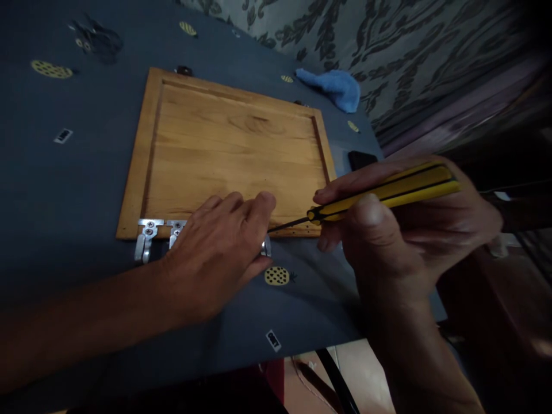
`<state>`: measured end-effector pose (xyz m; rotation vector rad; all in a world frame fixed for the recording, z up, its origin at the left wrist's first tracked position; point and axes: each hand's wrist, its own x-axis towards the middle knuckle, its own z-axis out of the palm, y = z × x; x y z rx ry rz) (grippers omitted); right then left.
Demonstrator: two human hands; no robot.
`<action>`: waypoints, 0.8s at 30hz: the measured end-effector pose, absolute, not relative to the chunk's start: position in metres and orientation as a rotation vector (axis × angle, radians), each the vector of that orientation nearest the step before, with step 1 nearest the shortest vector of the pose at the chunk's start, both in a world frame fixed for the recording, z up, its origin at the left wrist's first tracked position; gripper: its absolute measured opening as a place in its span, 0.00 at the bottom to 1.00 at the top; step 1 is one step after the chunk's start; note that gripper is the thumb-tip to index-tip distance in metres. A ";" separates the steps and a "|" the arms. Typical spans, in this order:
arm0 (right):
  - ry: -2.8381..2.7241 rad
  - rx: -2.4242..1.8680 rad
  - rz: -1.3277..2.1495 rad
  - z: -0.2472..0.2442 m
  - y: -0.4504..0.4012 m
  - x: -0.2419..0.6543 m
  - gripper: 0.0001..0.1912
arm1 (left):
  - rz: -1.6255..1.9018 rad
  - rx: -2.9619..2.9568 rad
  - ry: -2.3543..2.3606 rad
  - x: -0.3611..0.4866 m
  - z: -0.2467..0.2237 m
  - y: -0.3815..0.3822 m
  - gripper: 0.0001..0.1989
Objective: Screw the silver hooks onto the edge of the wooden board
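A wooden cabinet door (233, 144) with a raised frame lies flat on the dark table. Two metal hinges (149, 230) show at its near left edge, the second partly behind my left hand (219, 253). That hand rests over the near edge with its fingers closed around another hinge (266, 247), of which only the end shows. My right hand (397, 224) grips a yellow and black screwdriver (388, 192). Its shaft points left to the hinge under my left fingers; the tip is hidden there.
A blue cloth (334, 86) lies at the table's back right, and a black flat object (362, 160) sits beyond my right hand. Dark-handled scissors or pliers (97, 40) rest at the far left. The table's front edge (310, 345) runs close below.
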<state>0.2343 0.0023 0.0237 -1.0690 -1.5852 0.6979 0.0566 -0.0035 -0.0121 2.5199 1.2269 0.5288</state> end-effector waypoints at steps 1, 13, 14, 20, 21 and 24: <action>-1.611 -1.047 0.715 0.024 0.003 0.236 0.04 | 0.531 2.517 1.223 0.057 -0.012 -0.003 0.26; -1.784 -0.935 0.713 0.023 0.009 0.253 0.08 | 0.590 2.526 1.202 0.056 -0.015 -0.005 0.28; -1.821 -0.894 0.771 0.026 0.011 0.257 0.10 | 0.586 2.523 1.205 0.056 -0.015 -0.005 0.28; -1.946 -0.755 0.876 0.031 0.020 0.268 0.10 | 0.586 2.523 1.211 0.056 -0.017 -0.005 0.27; -1.949 -0.735 0.818 0.029 0.021 0.268 0.10 | 0.587 2.528 1.210 0.056 -0.017 -0.005 0.28; -1.993 -0.721 0.711 0.025 0.021 0.265 0.12 | 0.598 2.541 1.199 0.055 -0.017 -0.006 0.28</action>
